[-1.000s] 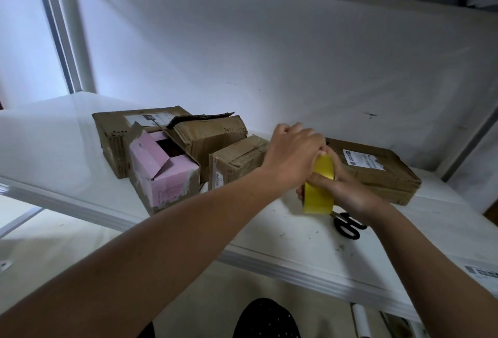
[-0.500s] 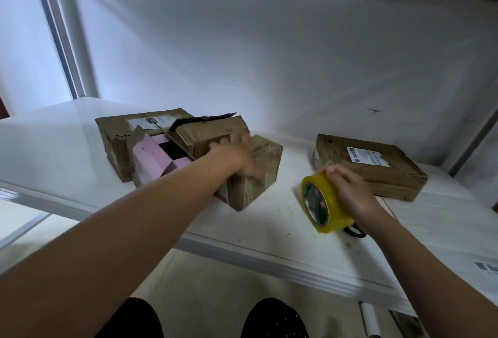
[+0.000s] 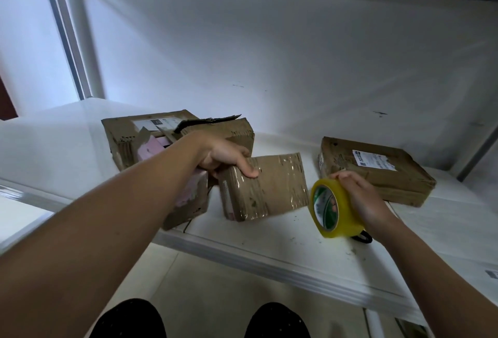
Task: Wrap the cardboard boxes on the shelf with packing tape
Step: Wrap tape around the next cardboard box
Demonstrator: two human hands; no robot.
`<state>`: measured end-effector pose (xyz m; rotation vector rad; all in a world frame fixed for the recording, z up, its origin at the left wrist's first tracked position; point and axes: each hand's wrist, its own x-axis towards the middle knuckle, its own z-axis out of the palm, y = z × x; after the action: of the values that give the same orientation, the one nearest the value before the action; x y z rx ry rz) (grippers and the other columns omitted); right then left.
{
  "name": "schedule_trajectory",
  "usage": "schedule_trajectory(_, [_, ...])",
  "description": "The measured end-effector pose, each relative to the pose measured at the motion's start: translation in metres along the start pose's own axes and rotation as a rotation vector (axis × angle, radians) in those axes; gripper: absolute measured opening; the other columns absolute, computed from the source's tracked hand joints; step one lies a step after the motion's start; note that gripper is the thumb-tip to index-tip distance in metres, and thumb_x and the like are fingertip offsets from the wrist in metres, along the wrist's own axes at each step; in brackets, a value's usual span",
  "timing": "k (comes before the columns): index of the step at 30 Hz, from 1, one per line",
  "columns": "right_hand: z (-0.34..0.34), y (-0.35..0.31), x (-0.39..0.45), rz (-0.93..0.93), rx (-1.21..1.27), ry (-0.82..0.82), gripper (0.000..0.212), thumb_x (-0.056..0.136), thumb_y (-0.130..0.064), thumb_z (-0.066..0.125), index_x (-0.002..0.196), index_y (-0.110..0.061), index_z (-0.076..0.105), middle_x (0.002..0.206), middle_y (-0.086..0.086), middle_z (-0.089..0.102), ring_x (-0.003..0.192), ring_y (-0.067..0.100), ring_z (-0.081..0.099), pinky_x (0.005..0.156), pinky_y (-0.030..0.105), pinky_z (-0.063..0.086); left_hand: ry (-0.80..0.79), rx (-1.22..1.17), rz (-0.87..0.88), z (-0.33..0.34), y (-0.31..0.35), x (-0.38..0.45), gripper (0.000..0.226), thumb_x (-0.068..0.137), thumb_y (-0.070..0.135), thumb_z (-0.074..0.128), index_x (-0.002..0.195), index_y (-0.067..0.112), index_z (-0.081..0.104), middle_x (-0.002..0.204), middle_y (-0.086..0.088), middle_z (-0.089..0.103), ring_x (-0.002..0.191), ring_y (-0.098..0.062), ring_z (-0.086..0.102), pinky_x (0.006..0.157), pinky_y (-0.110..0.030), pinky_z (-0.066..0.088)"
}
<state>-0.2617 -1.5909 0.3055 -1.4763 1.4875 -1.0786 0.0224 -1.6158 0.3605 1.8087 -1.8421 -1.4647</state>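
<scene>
Left hand grips small taped box; right hand holds yellow tape roll. Risk: box tilts, bumping pink box beside it off shelf.

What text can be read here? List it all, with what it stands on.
None can be read.
Flat box, white label: print too small.
Back box, label: blurred.
Tape roll, green inner print: blurred.
Sticker at the shelf edge: cut off.
</scene>
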Motion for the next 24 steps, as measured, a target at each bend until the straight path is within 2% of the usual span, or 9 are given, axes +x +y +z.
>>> schedule_trajectory(2, [0.0,0.002,0.0,-0.016,-0.023,-0.001,0.022,0.099,-0.033,0.042,0.091,-0.03,0.062,0.093,-0.004,0.061,0.083,0.019,0.058,0.062,0.028,0.044,0.013,-0.015,0.037,0.0,-0.001,0.004,0.07,0.086,0.012,0.067,0.145,0.019,0.03,0.146,-0.002,0.039,0.127,-0.02,0.046,0.098,-0.031,0.042])
schedule_trajectory(4, [0.001,0.002,0.0,-0.02,-0.016,0.003,0.022,0.099,-0.034,0.042,0.092,-0.03,0.062,0.091,-0.003,0.061,0.08,0.019,0.058,0.061,0.027,0.043,0.014,0.013,0.076,-0.001,0.002,0.005,0.081,0.084,0.012,0.069,0.15,0.018,0.024,0.153,-0.003,0.029,0.136,-0.02,0.035,0.11,-0.029,0.032])
schedule_trajectory(7, [0.001,0.002,0.0,-0.025,-0.007,0.005,0.022,0.1,-0.033,0.041,0.093,-0.029,0.062,0.089,-0.003,0.062,0.077,0.017,0.059,0.058,0.026,0.043,0.035,0.061,0.111,-0.002,0.008,0.005,0.088,0.079,0.023,0.075,0.15,0.02,0.024,0.156,-0.001,0.025,0.14,-0.019,0.028,0.116,-0.032,0.024])
schedule_trajectory(9, [0.001,0.003,0.0,-0.035,-0.008,0.005,0.022,0.1,-0.033,0.041,0.094,-0.028,0.062,0.092,-0.003,0.061,0.08,0.018,0.059,0.062,0.027,0.045,0.121,0.128,0.156,-0.004,0.01,0.006,0.093,0.076,0.037,0.076,0.151,0.021,0.023,0.154,-0.001,0.028,0.138,-0.02,0.031,0.111,-0.029,0.027])
schedule_trajectory(14, [0.0,0.005,0.001,-0.042,-0.029,-0.007,0.022,0.099,-0.033,0.041,0.099,-0.027,0.062,0.103,0.001,0.06,0.093,0.025,0.057,0.084,0.041,0.048,0.418,0.729,0.415,0.012,0.014,0.005,0.084,0.073,0.047,0.075,0.142,0.019,0.037,0.136,-0.004,0.04,0.118,-0.019,0.041,0.089,-0.026,0.031])
schedule_trajectory(16, [0.001,0.005,0.003,-0.038,-0.032,-0.012,0.021,0.099,-0.034,0.041,0.099,-0.028,0.061,0.103,0.001,0.06,0.094,0.026,0.056,0.086,0.043,0.047,0.64,1.14,0.638,0.02,0.011,0.009,0.076,0.073,0.047,0.07,0.136,0.016,0.041,0.128,-0.006,0.042,0.115,-0.023,0.04,0.092,-0.034,0.031])
schedule_trajectory(18, [0.001,0.005,0.003,-0.041,-0.04,-0.008,0.021,0.099,-0.035,0.041,0.097,-0.029,0.061,0.102,0.0,0.059,0.094,0.025,0.056,0.085,0.042,0.047,0.751,1.393,0.803,0.024,0.002,0.016,0.071,0.076,0.047,0.061,0.133,0.012,0.04,0.129,-0.009,0.043,0.117,-0.026,0.041,0.099,-0.04,0.029])
schedule_trajectory(21, [0.0,0.007,0.001,-0.058,-0.024,0.004,0.021,0.099,-0.033,0.041,0.094,-0.031,0.062,0.1,-0.002,0.06,0.09,0.021,0.057,0.075,0.032,0.047,0.57,1.456,0.657,0.021,-0.019,0.025,0.067,0.075,0.048,0.065,0.127,0.019,0.035,0.133,-0.003,0.038,0.125,-0.022,0.035,0.107,-0.043,0.023])
schedule_trajectory(24, [0.0,0.008,0.001,-0.063,-0.016,0.003,0.021,0.099,-0.033,0.042,0.094,-0.03,0.062,0.099,-0.003,0.061,0.091,0.02,0.057,0.074,0.031,0.047,0.439,0.964,0.374,0.02,-0.023,0.022,0.065,0.061,0.068,0.072,0.099,0.02,0.049,0.105,0.008,0.042,0.108,-0.018,0.046,0.09,-0.038,0.034])
